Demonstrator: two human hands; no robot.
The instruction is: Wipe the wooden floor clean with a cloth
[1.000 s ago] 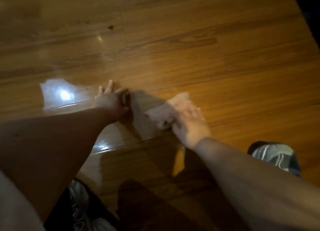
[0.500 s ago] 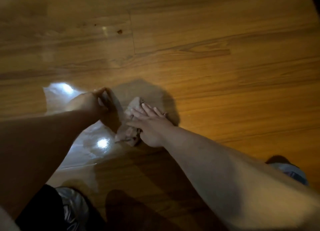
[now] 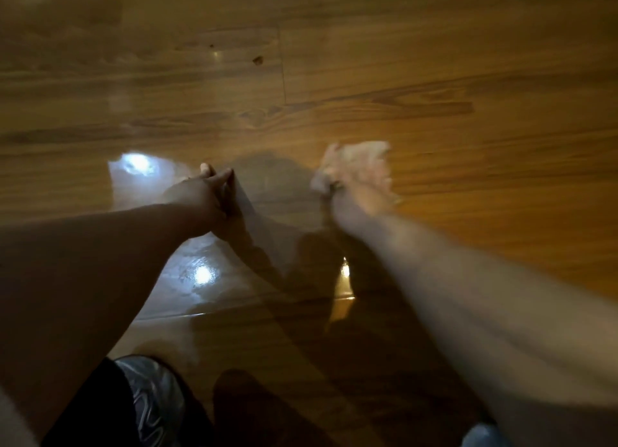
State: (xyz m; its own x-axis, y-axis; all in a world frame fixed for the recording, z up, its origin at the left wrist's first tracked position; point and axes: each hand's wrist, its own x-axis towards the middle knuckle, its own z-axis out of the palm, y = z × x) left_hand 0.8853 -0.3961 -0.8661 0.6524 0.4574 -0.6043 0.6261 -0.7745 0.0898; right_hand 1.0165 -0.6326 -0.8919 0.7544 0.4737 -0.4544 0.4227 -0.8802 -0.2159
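The pale, crumpled cloth [image 3: 364, 150] is a blur on the glossy floor [image 3: 434, 78] beneath the right hand [image 3: 364, 187], its grip unclear. The left hand [image 3: 200, 195] rests empty, fingers loose.

From my seat, the left hand [image 3: 204, 195] rests on the floor [image 3: 468, 61] left of centre. The right hand [image 3: 364, 189] is apart to its right, on top of the cloth [image 3: 319, 182]. One shoe [image 3: 150, 396] sits nearest me under the left arm, a second shoe [image 3: 481, 436] under the right arm, and a speck [image 3: 257, 59] lies beyond both hands.
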